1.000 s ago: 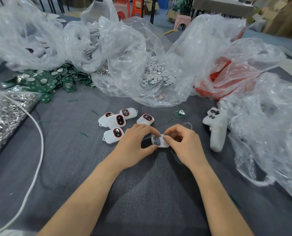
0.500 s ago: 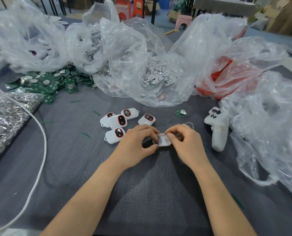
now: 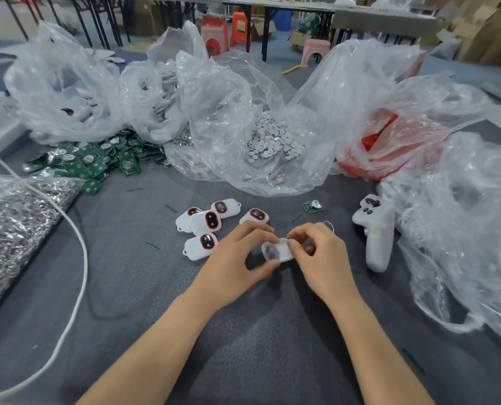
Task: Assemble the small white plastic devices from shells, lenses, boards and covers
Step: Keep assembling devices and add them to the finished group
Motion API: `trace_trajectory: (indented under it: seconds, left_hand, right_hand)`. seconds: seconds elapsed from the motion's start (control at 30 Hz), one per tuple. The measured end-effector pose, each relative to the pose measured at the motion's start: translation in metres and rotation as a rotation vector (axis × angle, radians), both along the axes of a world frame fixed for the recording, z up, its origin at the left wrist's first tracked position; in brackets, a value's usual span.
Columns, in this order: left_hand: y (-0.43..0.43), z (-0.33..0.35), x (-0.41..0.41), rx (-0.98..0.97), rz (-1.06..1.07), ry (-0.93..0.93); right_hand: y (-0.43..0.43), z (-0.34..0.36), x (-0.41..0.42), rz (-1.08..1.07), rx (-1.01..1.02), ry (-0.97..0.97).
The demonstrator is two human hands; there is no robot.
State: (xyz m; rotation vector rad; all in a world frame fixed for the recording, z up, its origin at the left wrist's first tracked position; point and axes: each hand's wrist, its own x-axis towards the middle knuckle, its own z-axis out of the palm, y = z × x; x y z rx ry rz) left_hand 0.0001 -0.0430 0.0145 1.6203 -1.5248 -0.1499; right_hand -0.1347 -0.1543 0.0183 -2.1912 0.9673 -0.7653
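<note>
Grey felt tabletop (image 3: 243, 346), nearest the onlooker, with both forearms reaching in. The left hand (image 3: 231, 264) pinches the left end of a small white device (image 3: 277, 251), thumb below and fingers above. The right hand (image 3: 322, 258) curls its fingertips onto the right end. The device's long axis runs left to right between the hands, equally near each, so the closing press would probably come from above. Beyond lie five closed devices (image 3: 206, 222), one loose board (image 3: 312, 206), then the bag of discs (image 3: 272, 141).
</note>
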Motion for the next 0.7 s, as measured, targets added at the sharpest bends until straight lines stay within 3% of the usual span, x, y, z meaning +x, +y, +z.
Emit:
trace_trajectory:
  seconds: [0.1,0.17,0.27,0.33,0.4,0.53,0.7]
  left_hand:
    - [0.005,0.006,0.036,-0.239,0.208,-0.139]
    - [0.006,0.01,0.093,-0.204,0.469,-0.272]
    - [0.022,0.009,0.187,0.285,0.812,-0.311]
    - [0.036,0.0,0.226,0.605,0.909,-0.311]
    - [0.041,-0.012,0.239,0.713,0.92,-0.379]
    - [0.034,-0.02,0.231,0.396,0.897,-0.464]
    - [0.041,-0.011,0.217,0.161,0.935,-0.481]
  right_hand:
    - [0.001,-0.003,-0.001,0.029,-0.032,0.029]
    - [0.001,-0.004,-0.001,0.046,-0.083,0.065]
    - [0.004,-0.004,0.001,0.083,-0.136,0.081]
    - [0.008,-0.002,0.002,0.108,-0.141,0.084]
    - [0.01,-0.001,0.002,0.117,-0.135,0.09]
    - [0.011,0.001,0.003,0.121,-0.109,0.086]
    - [0.011,0.0,0.003,0.105,-0.103,0.04]
